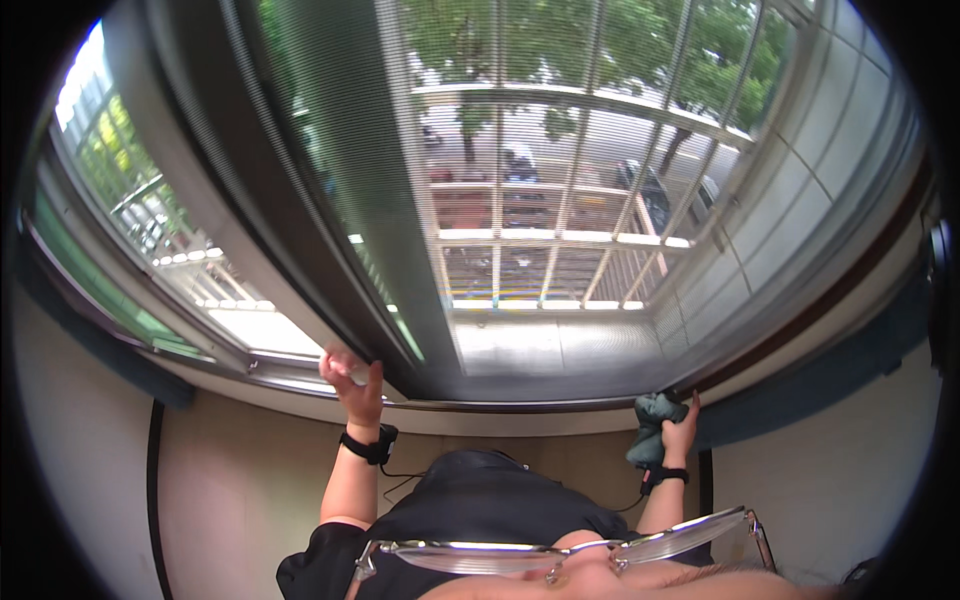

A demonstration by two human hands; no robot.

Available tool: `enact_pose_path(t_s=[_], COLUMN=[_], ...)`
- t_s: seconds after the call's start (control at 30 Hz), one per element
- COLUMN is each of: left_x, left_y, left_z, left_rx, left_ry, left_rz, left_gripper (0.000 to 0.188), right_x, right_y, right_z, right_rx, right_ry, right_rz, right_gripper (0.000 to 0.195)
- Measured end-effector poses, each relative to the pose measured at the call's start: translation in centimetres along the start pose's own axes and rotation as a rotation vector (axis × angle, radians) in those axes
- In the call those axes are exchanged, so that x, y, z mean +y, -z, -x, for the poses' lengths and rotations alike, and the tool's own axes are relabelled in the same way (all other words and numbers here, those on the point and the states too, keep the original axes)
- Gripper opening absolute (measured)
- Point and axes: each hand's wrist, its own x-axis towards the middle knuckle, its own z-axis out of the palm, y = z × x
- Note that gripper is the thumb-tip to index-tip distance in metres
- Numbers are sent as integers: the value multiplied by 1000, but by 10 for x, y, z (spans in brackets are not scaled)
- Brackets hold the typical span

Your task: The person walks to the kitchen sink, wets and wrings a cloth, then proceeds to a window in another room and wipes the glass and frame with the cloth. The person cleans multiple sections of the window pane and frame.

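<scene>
My left hand (354, 382) is at the lower edge of a sliding window frame (247, 195), with its thumb raised. Something small and whitish shows between its fingers, too blurred to name. My right hand (679, 433) grips a bunched grey-green cloth (651, 431) near the right end of the window sill. Between the two hands spans an insect screen (555, 225), its bottom edge near the sill (525, 420). Each wrist wears a black strap with a small box and a cable.
Behind the screen stands a white metal window grille (555, 238), with trees, parked vehicles and a street outside. A tiled wall (795, 172) borders it at right. Dark blue fabric (810, 382) hangs along the right side, and more (97, 352) lies at left. Eyeglasses (480, 556) cross the lower view.
</scene>
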Motion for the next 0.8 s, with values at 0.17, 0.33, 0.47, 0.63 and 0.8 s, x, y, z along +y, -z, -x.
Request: enact_pose_path(t_s=[0.17, 0.33, 0.47, 0.63, 0.8], left_x=[2, -31, -23, -56, -88], left_y=[9, 29, 40, 92, 144], left_z=[-10, -3, -30, -51, -79], left_rx=[44, 110, 184, 298, 399], left_ry=[-113, 86, -93, -26, 49], left_rz=[-330, -333, -531, -663, -770], left_gripper=[80, 83, 78, 72, 66], right_x=[-4, -35, -15, -57, -84], right_y=[3, -1, -22, -47, -84], right_z=[-7, 3, 9, 45, 85], right_rx=[-114, -222, -328, -367, -495], right_ry=[151, 356, 426, 499, 521], right_rz=[108, 66, -91, 64, -181], right_gripper=[79, 74, 71, 71, 73])
